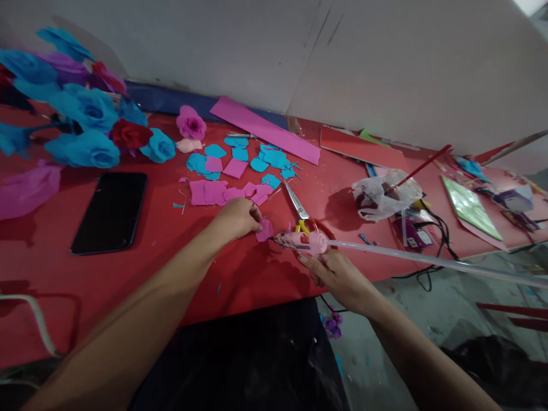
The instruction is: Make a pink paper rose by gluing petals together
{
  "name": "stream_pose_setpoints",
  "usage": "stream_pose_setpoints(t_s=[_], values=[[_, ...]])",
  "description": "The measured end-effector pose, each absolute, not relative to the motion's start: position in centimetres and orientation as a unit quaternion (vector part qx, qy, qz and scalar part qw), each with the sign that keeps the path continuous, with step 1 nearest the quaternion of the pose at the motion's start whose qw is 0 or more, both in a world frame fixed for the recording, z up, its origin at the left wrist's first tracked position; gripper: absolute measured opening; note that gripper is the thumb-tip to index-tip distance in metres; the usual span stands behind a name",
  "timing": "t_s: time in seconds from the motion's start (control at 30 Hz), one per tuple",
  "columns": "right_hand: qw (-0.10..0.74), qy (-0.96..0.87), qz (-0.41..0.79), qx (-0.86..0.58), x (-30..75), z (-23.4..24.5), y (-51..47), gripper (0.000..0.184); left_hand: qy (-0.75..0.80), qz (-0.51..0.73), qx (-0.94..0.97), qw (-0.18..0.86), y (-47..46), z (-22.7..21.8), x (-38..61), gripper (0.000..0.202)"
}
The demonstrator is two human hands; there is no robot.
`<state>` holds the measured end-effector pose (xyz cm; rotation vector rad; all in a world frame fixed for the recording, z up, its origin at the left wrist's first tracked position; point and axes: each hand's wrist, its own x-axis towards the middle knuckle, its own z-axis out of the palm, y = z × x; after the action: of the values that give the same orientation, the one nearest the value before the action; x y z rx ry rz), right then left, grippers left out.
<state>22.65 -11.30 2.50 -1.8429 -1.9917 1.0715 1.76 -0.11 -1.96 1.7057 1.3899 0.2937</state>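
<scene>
Between the fingertips of my left hand (pixel 240 220) is a small pink paper petal (pixel 264 229), held just above the red tabletop. My right hand (pixel 336 274) is wrapped round the grip of a pink hot glue gun (pixel 312 242), whose nozzle points left and sits at the petal's edge. A long clear glue stick (pixel 411 260) runs out of the gun's back to the right. Behind the gun lie scissors (pixel 296 201), blades pointing away. Cut pink petals (pixel 209 193) and blue petals (pixel 270 158) are spread beyond my left hand.
Paper roses (pixel 92 108) in blue, red and purple crowd the left, near a black phone (pixel 110 214). A pink rose (pixel 191 123) and pink paper strip (pixel 265 130) lie at the back. Rightward are a plastic bag (pixel 370 197), dark cables (pixel 440 228) and a green sheet (pixel 471 205).
</scene>
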Motion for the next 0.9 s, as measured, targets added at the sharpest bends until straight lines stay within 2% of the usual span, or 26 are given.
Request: stream_pose_setpoints(t_s=[0.1,0.27,0.4,0.57,0.7,0.9], values=[[0.176,-0.604,0.443,-0.639,22.8,2.1,-11.3,0.050,0.556,0.132,0.692,0.440,0.1,-2.6,1.7,0.012],[0.376,-0.374,0.619,-0.579,23.1,2.3,-10.8,0.040,0.546,0.145,0.695,0.445,0.4,-3.1,1.4,0.012],[0.453,-0.272,0.686,-0.500,23.8,2.8,-10.1,0.040,0.540,0.152,0.691,0.455,0.5,-3.5,1.3,0.012],[0.486,-0.241,0.701,-0.464,24.3,2.8,-9.9,0.039,0.550,0.160,0.675,0.465,0.6,-3.8,1.3,0.015],[0.492,-0.232,0.676,-0.497,24.2,2.2,-10.0,0.040,0.553,0.156,0.664,0.477,0.4,-3.5,1.4,0.017],[0.500,-0.253,0.609,-0.561,24.1,1.4,-10.4,0.057,0.559,0.153,0.656,0.483,0.1,-2.6,1.5,0.015]])
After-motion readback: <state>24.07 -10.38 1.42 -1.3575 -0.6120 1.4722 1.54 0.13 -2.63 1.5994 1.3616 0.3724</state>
